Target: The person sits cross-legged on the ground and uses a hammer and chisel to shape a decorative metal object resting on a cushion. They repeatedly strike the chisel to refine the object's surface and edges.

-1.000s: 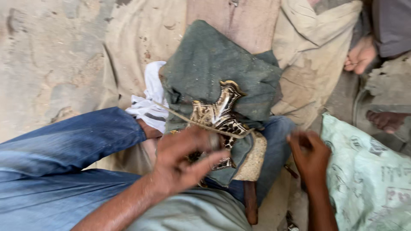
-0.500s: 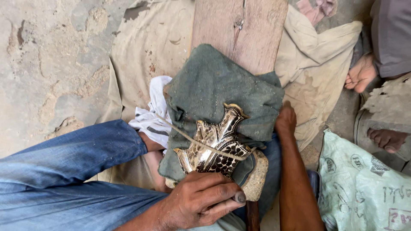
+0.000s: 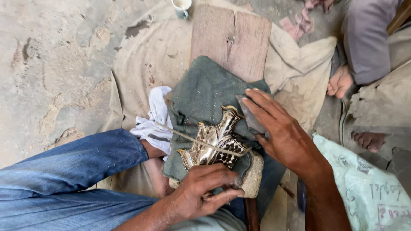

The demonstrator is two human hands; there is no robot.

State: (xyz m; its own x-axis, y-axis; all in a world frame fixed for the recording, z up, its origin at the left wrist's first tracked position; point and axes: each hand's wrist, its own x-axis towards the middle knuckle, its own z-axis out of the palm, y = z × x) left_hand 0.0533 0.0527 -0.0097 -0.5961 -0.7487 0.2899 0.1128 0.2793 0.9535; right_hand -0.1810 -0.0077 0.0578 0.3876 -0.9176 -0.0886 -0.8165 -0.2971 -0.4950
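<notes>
A brass-and-black patterned metal piece point(image 3: 214, 143), shaped like a small figure, lies on a green cloth point(image 3: 205, 90) draped over a pale stone block point(image 3: 254, 177) by my lap. A thin cord point(image 3: 188, 139) runs across it. My left hand point(image 3: 205, 192) grips the piece's near end, fingers curled. My right hand point(image 3: 282, 132) rests on the cloth at the piece's far right and holds a flat dark tool point(image 3: 249, 115) whose end lies beside the piece's top.
My blue-jeaned leg point(image 3: 72, 171) crosses the lower left beside a white rag point(image 3: 154, 119). A wooden plank point(image 3: 231, 38) and a cup point(image 3: 182, 6) lie beyond on tan sacking. Another person's bare feet point(image 3: 340, 81) and a printed sack point(image 3: 372, 192) are at right.
My left hand has come down and closed on the piece's near end. My right hand has risen from my lap to the cloth's right side, now with the flat tool at the piece's top.
</notes>
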